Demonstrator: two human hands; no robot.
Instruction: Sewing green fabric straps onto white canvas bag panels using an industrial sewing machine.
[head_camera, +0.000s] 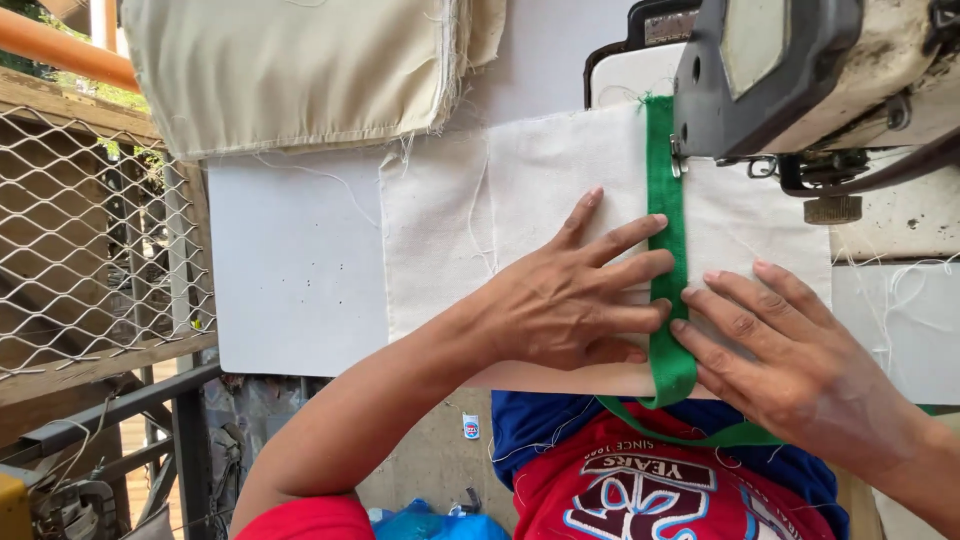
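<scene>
Right hand (790, 365) and left hand (575, 300), fingers spread flat, press green strap (663, 220) onto white cloth (530, 180) under sewing machine (790, 70); folded cloth pile (300, 70) beyond.

Cloth panel (520, 210) flat on surface (290, 270); strap (662, 200) on panel, right part, running under sewing machine (780, 70) far right; stacked cloth (290, 70) far left.

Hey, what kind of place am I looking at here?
Probably a small sewing workshop, partly open-air: an industrial sewing machine, a stack of cream cloth pieces, and both hands pressing a green fabric strip onto white cloth, beside diamond wire mesh fencing.
</scene>
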